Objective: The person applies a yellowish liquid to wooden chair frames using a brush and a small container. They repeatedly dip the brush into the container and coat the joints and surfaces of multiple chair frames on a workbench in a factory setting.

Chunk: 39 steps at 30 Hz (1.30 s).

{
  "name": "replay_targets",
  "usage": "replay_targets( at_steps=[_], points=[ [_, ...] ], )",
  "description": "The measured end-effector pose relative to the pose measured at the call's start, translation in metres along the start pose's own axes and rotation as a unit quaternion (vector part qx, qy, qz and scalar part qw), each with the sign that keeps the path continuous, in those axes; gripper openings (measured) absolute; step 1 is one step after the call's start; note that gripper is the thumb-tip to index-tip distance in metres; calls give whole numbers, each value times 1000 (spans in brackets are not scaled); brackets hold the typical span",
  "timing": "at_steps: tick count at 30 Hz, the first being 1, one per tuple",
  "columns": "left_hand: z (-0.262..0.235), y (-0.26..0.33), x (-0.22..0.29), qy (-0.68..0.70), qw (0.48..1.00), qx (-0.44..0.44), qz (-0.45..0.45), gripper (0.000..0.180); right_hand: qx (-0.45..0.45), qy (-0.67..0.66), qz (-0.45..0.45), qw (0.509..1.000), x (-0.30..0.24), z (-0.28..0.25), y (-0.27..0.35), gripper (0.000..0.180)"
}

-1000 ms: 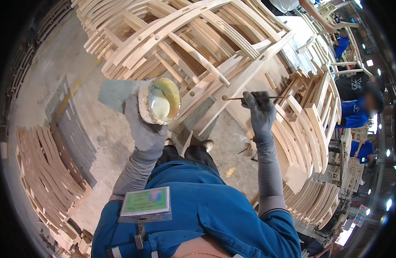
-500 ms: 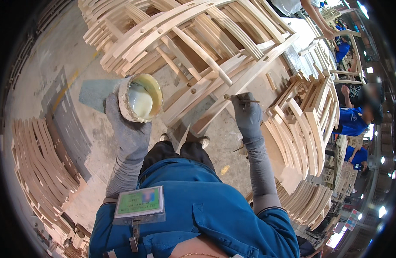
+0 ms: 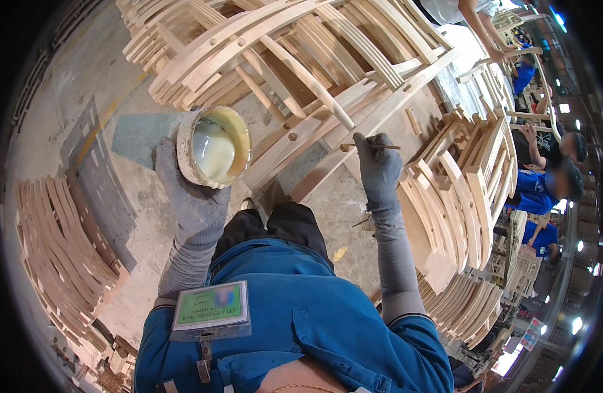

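Observation:
My left hand (image 3: 191, 213), in a grey glove, is wrapped round a round tub (image 3: 186, 157) with a crusted rim. White glue-like liquid (image 3: 213, 152) lies inside it. My gloved right hand (image 3: 381, 175) is closed on a thin brown stick (image 3: 388, 146), held roughly level. The stick's left end is by a pale wooden rail (image 3: 373, 118); whether they touch I cannot tell. Beyond my hands lies a stack of curved wooden frame parts (image 3: 229, 49) with drilled holes. A round wooden rung (image 3: 308, 82) slants down toward the rail.
Curved slats (image 3: 59, 236) are stacked on the left. More wooden parts (image 3: 455, 196) are piled to the right of my right hand. A co-worker's arm (image 3: 478, 29) reaches in at the upper right. People in blue shirts (image 3: 534, 187) are farther right. Below me is concrete floor (image 3: 314, 216).
My right hand has shifted slightly, and the stick has tilted a little. The tub in my left hand has barely moved. At the right, a co-worker's arm has moved.

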<state>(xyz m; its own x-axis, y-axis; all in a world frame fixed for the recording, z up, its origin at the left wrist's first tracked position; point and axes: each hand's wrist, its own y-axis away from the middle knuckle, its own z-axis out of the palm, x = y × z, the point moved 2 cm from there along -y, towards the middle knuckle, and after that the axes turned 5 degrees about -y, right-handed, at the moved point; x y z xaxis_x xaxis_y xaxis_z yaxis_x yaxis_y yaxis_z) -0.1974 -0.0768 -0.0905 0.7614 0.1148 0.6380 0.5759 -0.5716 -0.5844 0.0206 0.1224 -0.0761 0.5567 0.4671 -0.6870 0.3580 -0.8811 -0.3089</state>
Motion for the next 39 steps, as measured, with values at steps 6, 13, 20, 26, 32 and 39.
replay_targets(
  at_steps=[6, 13, 20, 26, 32, 39],
  points=[
    [29, -12, 8, 100, 995, 3, 12, 94, -105, 35, 48, 993, -6, -7, -9, 26],
    [75, -25, 18, 265, 959, -28, -100, 81, -119, -51, -7, 992, 3, -38, -21, 13],
    [97, -59, 60, 512, 853, -53, -85, 69, -86, -475, -64, 873, -52, -67, -49, 23],
    [104, -87, 69, 793, 580, -11, -184, 53, -115, -336, -119, 927, -65, -35, -57, 19],
    [111, -88, 2, 510, 829, 9, -231, 49, -229, -324, -203, 895, -98, -19, -46, 9],
    [81, -161, -43, 805, 510, -83, -290, 60, -23, -500, -12, 865, -125, 75, -48, 19]
  ],
)
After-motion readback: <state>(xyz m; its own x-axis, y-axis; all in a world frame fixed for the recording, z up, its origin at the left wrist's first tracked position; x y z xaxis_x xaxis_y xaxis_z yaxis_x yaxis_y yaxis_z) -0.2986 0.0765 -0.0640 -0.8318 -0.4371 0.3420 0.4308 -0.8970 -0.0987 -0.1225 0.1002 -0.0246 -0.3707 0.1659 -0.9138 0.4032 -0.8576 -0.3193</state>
